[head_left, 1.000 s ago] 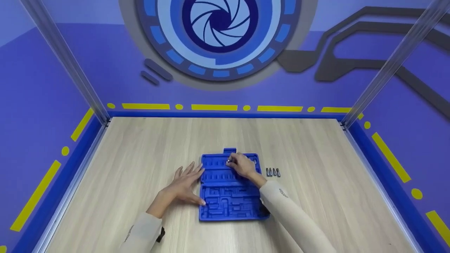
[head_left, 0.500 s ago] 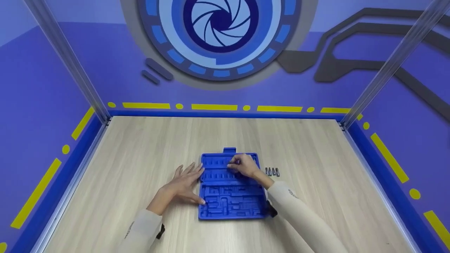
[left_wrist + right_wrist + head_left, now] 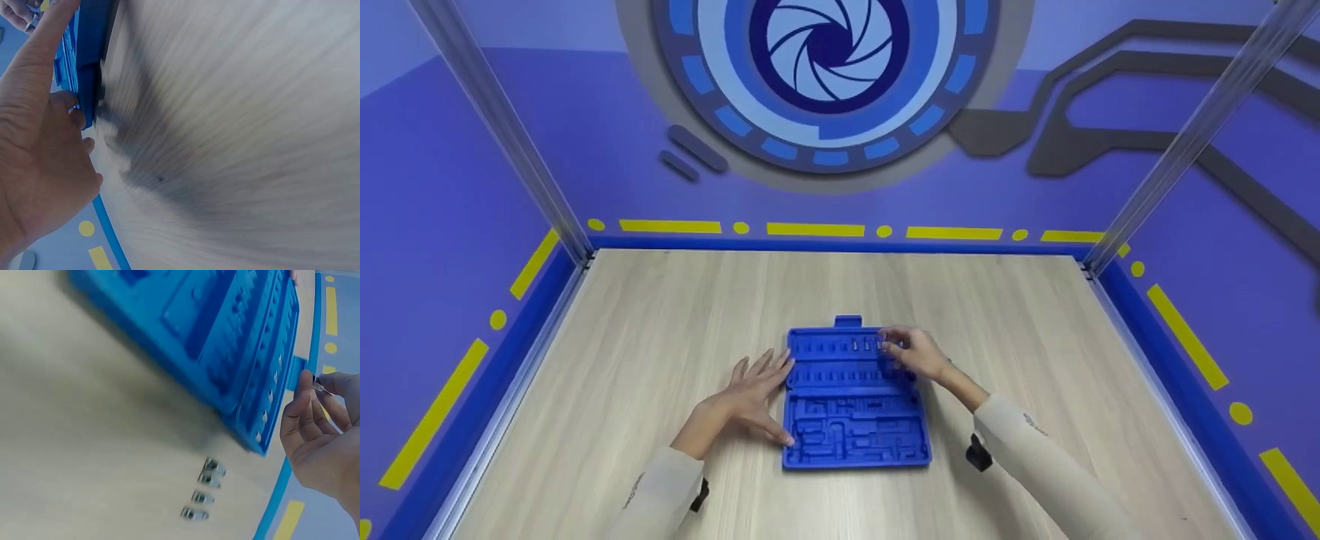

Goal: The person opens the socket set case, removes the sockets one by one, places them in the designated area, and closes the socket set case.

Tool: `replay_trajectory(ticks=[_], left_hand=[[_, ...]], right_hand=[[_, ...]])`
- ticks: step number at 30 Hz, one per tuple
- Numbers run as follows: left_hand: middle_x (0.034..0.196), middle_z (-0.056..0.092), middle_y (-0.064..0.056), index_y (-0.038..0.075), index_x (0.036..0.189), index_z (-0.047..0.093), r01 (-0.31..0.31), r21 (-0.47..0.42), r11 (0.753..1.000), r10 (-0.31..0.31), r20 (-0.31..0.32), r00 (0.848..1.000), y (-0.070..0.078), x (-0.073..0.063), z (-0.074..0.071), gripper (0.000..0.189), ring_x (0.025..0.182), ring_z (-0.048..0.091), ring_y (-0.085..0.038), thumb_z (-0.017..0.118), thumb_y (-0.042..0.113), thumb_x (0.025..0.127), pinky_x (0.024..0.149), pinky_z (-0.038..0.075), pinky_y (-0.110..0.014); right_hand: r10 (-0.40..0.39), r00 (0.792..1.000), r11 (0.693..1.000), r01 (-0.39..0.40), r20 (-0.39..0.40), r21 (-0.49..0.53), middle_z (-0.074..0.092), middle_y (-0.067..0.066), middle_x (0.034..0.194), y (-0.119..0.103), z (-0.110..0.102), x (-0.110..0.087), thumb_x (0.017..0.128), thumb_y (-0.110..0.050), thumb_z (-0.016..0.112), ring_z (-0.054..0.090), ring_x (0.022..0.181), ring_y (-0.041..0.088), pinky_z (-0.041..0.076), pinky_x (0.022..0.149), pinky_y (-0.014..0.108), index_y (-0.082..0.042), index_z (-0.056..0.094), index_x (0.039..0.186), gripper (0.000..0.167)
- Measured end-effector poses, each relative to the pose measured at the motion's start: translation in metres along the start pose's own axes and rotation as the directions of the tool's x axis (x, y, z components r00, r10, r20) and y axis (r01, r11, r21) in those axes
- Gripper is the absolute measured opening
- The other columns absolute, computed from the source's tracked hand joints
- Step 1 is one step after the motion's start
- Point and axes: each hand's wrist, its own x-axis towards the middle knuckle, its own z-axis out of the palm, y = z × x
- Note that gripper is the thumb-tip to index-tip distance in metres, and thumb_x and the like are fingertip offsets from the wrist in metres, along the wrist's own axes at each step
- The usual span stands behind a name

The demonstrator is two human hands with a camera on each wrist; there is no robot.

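Observation:
A blue moulded tool case (image 3: 855, 466) lies unfolded on the table. My left hand (image 3: 746, 395) rests against its left edge, fingers spread and straight, thumb at the lower half. Over the right end of the case's far row is my right hand (image 3: 919, 352). Between thumb and fingertip it pinches a small metal screwdriver bit (image 3: 319, 387), best seen in the right wrist view. Several bits (image 3: 868, 346) sit in slots along that far row. Other loose bits (image 3: 194, 513) lie in a line on the table right of the case, mostly hidden behind the right hand in the head view.
The wooden table (image 3: 660, 300) is bounded by blue printed walls (image 3: 840, 202) at the back and sides. Metal frame posts (image 3: 510, 135) stand at the back corners. The case's latch tab (image 3: 848, 321) sticks out at its far side.
My right hand has moved right along the far row, uncovering bits in their slots. The left hand stays at the case's left edge.

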Motion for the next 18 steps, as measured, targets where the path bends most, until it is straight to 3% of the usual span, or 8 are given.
replay_trajectory(ticks=[4,9,18], left_hand=[[0.174,0.001,-0.012,0.007,0.164,0.011,0.022,0.011,1.0,-0.022,0.009,1.0,0.003,0.0,-0.001,0.142,0.159,0.0,-0.043,0.09,0.066,0.061,0.124,-0.002,-0.071],[0.174,0.003,-0.014,0.005,0.164,0.014,0.03,0.038,0.999,-0.031,0.01,0.999,0.005,0.0,-0.002,0.143,0.159,0.002,-0.043,0.09,0.067,0.06,0.124,-0.001,-0.07],[0.173,0.005,-0.015,0.005,0.164,0.014,0.034,0.056,0.998,-0.034,0.002,0.999,0.005,0.0,-0.002,0.142,0.159,0.005,-0.044,0.09,0.067,0.06,0.124,0.003,-0.071]], right_hand=[[0.011,1.0,1.0,-0.011,-0.005,0.025,0.068,0.029,0.097,0.005,-0.014,-0.01,0.099,0.001,0.059,0.067,0.07,0.044,0.059,0.056,0.04,0.011,0.058,0.133,0.035],[0.041,0.999,0.999,-0.041,-0.028,0.018,0.069,0.033,0.1,0.013,-0.028,-0.021,0.1,-0.002,0.061,0.066,0.067,0.029,0.048,0.05,0.022,0.008,0.059,0.133,0.035],[0.118,0.99,0.992,-0.114,-0.073,0.059,0.068,0.031,0.104,0.025,-0.048,-0.036,0.101,-0.001,0.054,0.069,0.079,0.033,0.051,0.059,0.022,0.009,0.055,0.137,0.037]])
